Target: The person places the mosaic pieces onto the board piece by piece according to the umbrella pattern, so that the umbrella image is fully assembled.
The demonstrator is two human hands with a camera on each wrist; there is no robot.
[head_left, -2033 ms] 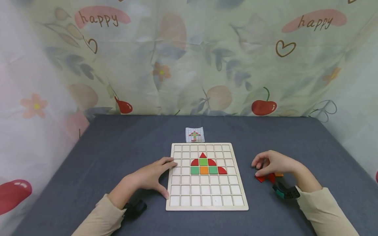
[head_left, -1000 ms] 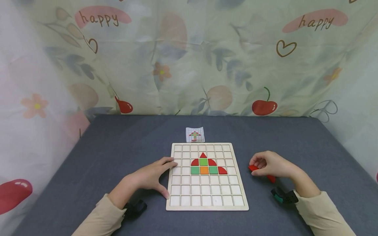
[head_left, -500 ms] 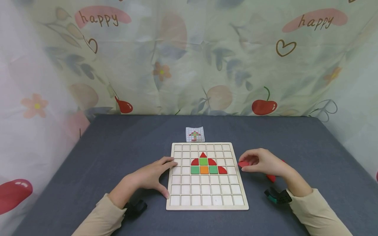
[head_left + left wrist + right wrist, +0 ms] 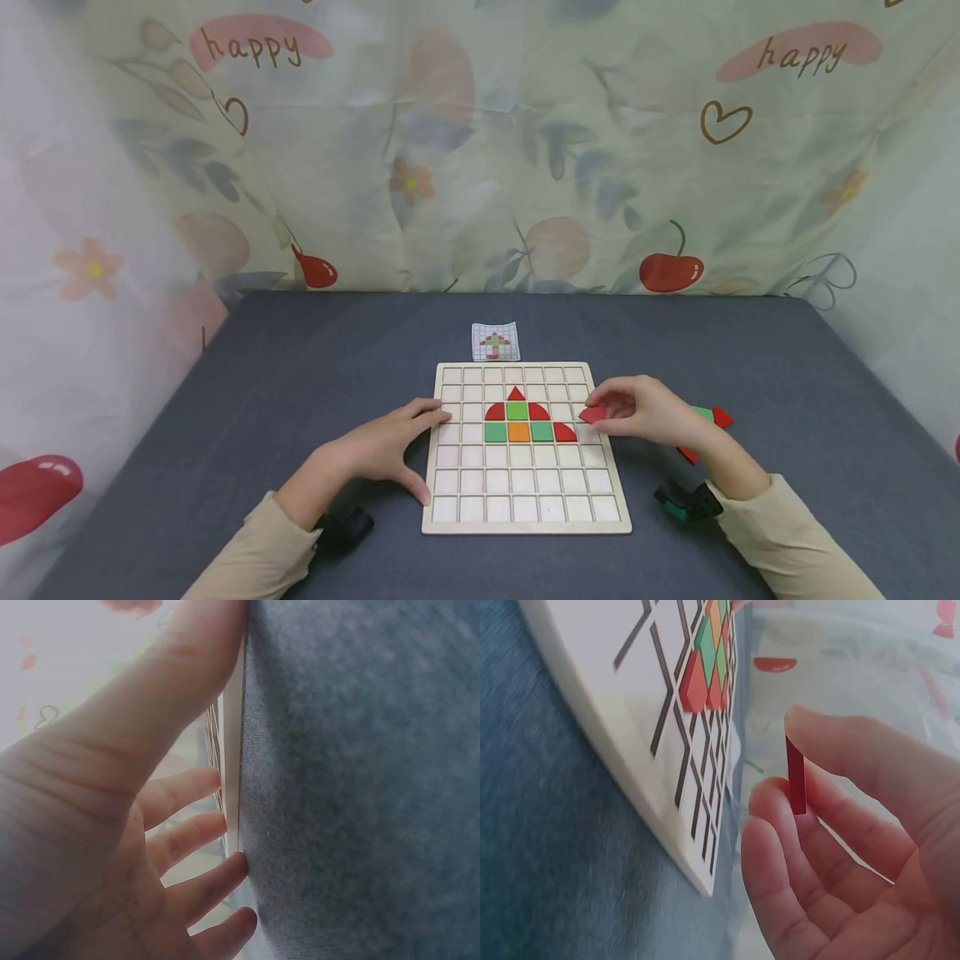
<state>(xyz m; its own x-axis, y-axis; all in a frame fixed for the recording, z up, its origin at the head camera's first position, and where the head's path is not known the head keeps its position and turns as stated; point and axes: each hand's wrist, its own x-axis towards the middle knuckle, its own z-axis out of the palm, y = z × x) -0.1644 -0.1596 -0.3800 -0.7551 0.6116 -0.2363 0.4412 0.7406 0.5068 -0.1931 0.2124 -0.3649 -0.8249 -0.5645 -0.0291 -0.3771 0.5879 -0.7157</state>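
Observation:
A pale wooden grid board (image 4: 497, 482) lies on the dark cloth, with red, green and orange tiles set in its upper half. My left hand (image 4: 371, 448) rests along its left edge, fingers fairly straight and thumb near the lower left corner. Between the thumb and fingers of my right hand (image 4: 645, 410) is a flat red tile (image 4: 592, 414), pinched over the board's right edge. In the right wrist view the red tile (image 4: 796, 776) stands edge-on, apart from the board. A lone red quarter-round tile (image 4: 565, 433) ends the row nearest that hand.
Behind the board lies a small card (image 4: 495, 342) printed with a coloured pattern on a grid. Loose tiles, among them a red one (image 4: 722, 417) and a green one (image 4: 703, 412), lie right of the board, partly hidden by my right forearm.
My right hand has picked a red tile from the loose ones and carried it left to the board's right edge. More loose tiles now show behind it. My left hand has stayed put.

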